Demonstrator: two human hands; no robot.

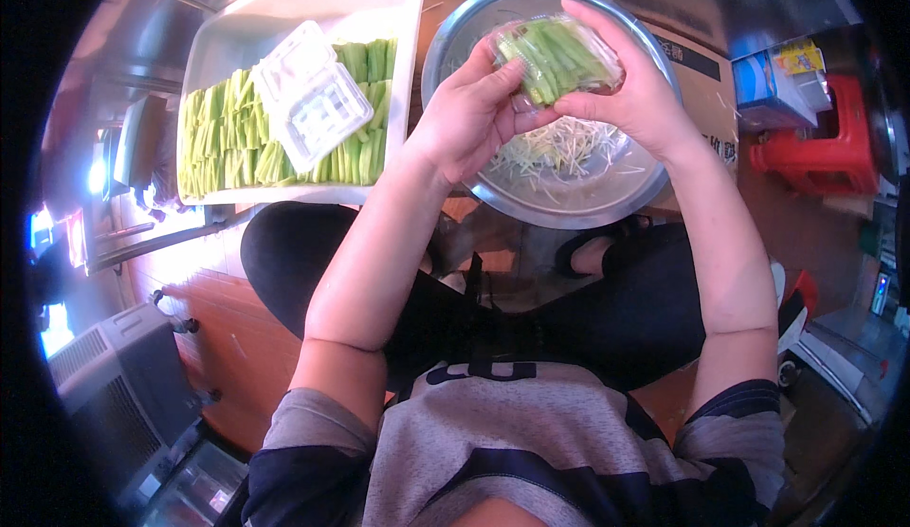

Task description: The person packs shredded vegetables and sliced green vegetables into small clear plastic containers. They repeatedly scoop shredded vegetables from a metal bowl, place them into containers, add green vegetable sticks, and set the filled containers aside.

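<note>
A clear plastic clamshell box [558, 58] packed with cut green vegetable stalks is held up above a round metal basin [526, 207]. My left hand [476, 107] grips its left side, the thumb laid across the plastic. Around the right side curves my right hand [633, 86], its thumb at the lower edge. Pale thin shreds [569, 147] lie in the basin below. To the left, a white tub [298, 4] holds rows of cut green stalks [227, 136]. Another clamshell box [313, 97], spread open, rests on those stalks.
A cardboard box [700, 86] sits under and beside the basin. Farther right are a red plastic stool [817, 161] and a blue and white carton [771, 90]. A grey wheeled appliance [128, 385] stands at lower left on the brown floor [227, 342].
</note>
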